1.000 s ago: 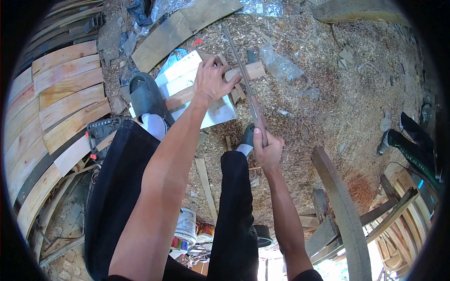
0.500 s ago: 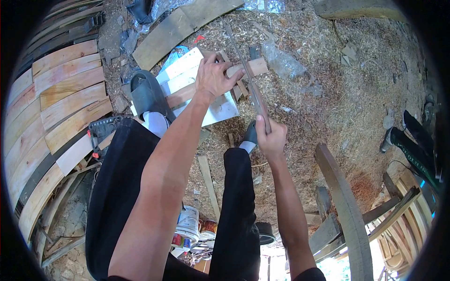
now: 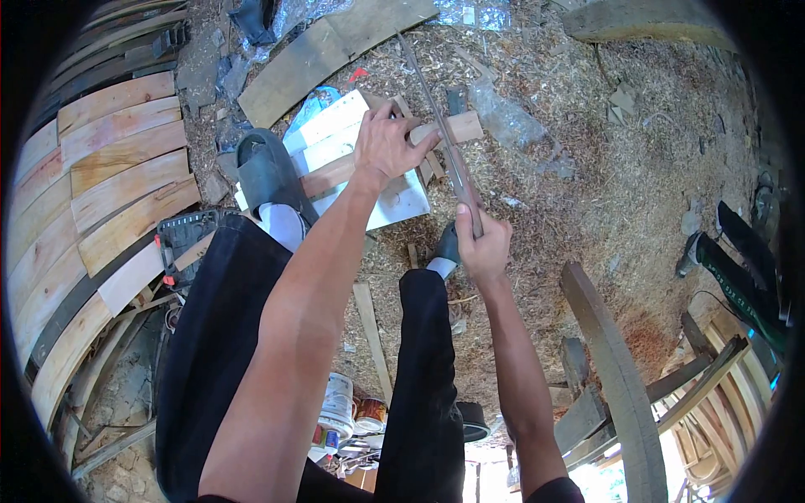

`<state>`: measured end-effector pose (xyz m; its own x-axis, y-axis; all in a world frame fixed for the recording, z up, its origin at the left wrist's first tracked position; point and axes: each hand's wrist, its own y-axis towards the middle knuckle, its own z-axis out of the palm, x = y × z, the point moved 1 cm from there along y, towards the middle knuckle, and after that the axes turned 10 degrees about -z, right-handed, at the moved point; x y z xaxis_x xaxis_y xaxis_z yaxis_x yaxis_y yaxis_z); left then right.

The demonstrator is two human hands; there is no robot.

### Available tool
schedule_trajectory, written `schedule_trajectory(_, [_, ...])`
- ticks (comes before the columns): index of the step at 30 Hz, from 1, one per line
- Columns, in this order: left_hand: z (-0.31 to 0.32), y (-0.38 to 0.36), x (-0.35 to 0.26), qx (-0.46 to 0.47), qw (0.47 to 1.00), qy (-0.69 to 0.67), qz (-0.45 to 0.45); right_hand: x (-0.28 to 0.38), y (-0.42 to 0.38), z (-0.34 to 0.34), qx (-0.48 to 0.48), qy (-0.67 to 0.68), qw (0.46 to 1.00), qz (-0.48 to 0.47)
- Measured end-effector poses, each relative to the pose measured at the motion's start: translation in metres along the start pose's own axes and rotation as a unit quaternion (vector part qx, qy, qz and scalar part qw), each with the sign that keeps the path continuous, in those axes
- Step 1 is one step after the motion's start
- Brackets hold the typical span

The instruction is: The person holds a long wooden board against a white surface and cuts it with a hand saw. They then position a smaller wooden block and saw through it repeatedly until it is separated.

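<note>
My right hand [image 3: 486, 246] is wrapped round the handle end of a handsaw [image 3: 442, 117], whose long narrow blade points up and away to the left. The blade lies across a narrow wooden board [image 3: 464, 127] near its far right end. Bearing down on that board is my left hand [image 3: 387, 144], its fingers curled over the wood and its thumb stretched towards the blade. A white panel [image 3: 401, 201] lies under the board. My sandalled left foot [image 3: 272, 172] rests on the board's left part.
Stacked planks [image 3: 126, 180] line the left side, beside a black tool case [image 3: 186, 239]. Wood shavings cover the ground, with a clear plastic bag [image 3: 507, 117] on them. A heavy curved beam [image 3: 616, 369] stands at lower right. Another person's legs [image 3: 729, 260] show at far right.
The saw and my right hand have slid slightly forward, away from me, across the board. My left hand stays on the wood.
</note>
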<state>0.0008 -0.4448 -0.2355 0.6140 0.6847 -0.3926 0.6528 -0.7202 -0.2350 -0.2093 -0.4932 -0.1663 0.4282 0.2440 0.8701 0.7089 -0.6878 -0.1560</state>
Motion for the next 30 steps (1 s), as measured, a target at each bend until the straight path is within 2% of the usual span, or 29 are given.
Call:
schedule_trajectory(5, [-0.004,-0.001,-0.003,0.005,1.0,-0.015,0.002,-0.003,-0.034,-0.014,0.02,-0.01,0.999,0.03])
schedule_trajectory(8, [0.003,0.0,0.002,-0.014,1.0,-0.022,-0.004,-0.005,-0.06,-0.021,-0.003,-0.009,0.999,0.037])
schedule_trajectory(10, [0.0,0.0,0.002,0.002,1.0,-0.013,-0.007,-0.003,-0.053,-0.019,0.01,-0.015,0.998,0.059])
schedule_trajectory(12, [0.002,0.001,-0.001,0.017,1.0,-0.009,-0.008,-0.001,-0.035,-0.012,0.001,-0.003,1.0,0.024])
schedule_trajectory(15, [0.003,0.0,0.001,-0.015,1.0,-0.001,0.003,0.001,0.001,-0.003,-0.001,-0.007,1.0,-0.001])
schedule_trajectory(18, [0.001,0.0,-0.001,-0.011,1.0,-0.011,-0.001,-0.009,-0.008,-0.005,0.003,-0.015,0.999,-0.031])
schedule_trajectory(19, [0.003,0.0,0.0,-0.014,1.0,-0.015,0.005,-0.013,-0.022,-0.01,0.019,-0.02,1.0,0.005])
schedule_trajectory(23, [0.004,-0.001,0.002,-0.027,1.0,-0.01,0.002,-0.019,-0.062,-0.019,-0.004,0.002,1.0,0.029])
schedule_trajectory(26, [0.004,0.0,0.001,-0.012,1.0,-0.008,0.007,-0.011,-0.049,-0.017,-0.012,0.006,0.998,0.057])
schedule_trajectory(28, [0.001,0.0,-0.003,-0.022,1.0,-0.021,0.008,-0.011,-0.018,-0.006,-0.004,-0.008,1.0,0.002])
schedule_trajectory(30, [0.001,-0.001,-0.002,-0.029,0.999,-0.031,0.01,-0.003,0.01,-0.004,0.004,0.004,1.0,0.015])
